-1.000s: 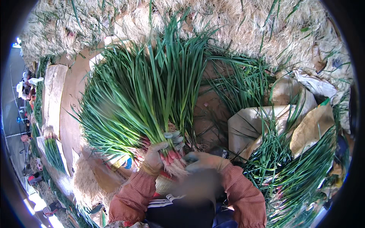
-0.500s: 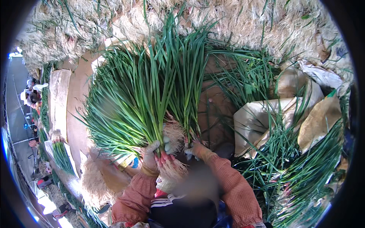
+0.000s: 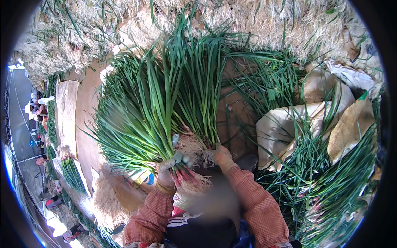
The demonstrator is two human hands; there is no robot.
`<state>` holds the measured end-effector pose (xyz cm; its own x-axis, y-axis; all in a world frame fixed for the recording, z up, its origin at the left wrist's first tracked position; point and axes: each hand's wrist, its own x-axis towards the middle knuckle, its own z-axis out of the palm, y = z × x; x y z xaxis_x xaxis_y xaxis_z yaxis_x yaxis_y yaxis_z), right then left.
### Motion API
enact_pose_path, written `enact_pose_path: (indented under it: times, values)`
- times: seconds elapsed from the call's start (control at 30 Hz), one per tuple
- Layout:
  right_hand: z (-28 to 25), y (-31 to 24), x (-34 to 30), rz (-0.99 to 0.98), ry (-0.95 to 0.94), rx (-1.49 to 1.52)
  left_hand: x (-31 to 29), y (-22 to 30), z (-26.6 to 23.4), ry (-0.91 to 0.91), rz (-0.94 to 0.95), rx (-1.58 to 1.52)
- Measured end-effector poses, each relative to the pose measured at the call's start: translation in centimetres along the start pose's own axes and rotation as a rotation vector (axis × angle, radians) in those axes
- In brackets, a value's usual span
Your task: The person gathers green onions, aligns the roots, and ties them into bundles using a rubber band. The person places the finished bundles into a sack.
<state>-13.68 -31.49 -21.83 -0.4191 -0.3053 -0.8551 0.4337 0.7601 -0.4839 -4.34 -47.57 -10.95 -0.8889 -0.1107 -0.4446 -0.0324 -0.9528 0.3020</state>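
Well, closest in, the left hand (image 3: 169,168) is wrapped firmly round a bunch (image 3: 166,126) just above its red bulbs (image 3: 182,177), pale roots hanging toward the person's body, leaves fanning away. Beside it, the right hand (image 3: 220,157) is bent low at the root ends of some more onions (image 3: 209,107), touching them; I cannot tell whether those fingers have closed on any. I'd say the step in hand is picking stems with the right while the left keeps the bunch. The next move, to my eye, calls for a low pinch near the roots, easing stems free without tangling leaves, the left grip staying snug.

Just left of the bunch spreads the green pile (image 3: 124,128); off to the right lies a folded pale sheet (image 3: 272,124). Farther out, a bank of dry roots (image 3: 256,27) runs across.
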Motion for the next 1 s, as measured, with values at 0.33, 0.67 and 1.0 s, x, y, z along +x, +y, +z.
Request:
enact_pose_path:
  times: [0.33,0.67,1.0]
  values:
    - [-5.8,-0.7,-11.0,-0.138,-0.645,0.709,0.7,-1.0,0.1,0.402,-0.079,0.253]
    - [-2.8,1.0,-9.0,-0.343,-0.466,0.586,2.4,-2.3,1.7,0.281,-0.107,0.448]
    - [-7.9,-2.2,-9.9,-0.479,-0.794,-0.048,1.0,-2.2,0.6,0.35,-0.24,0.37]
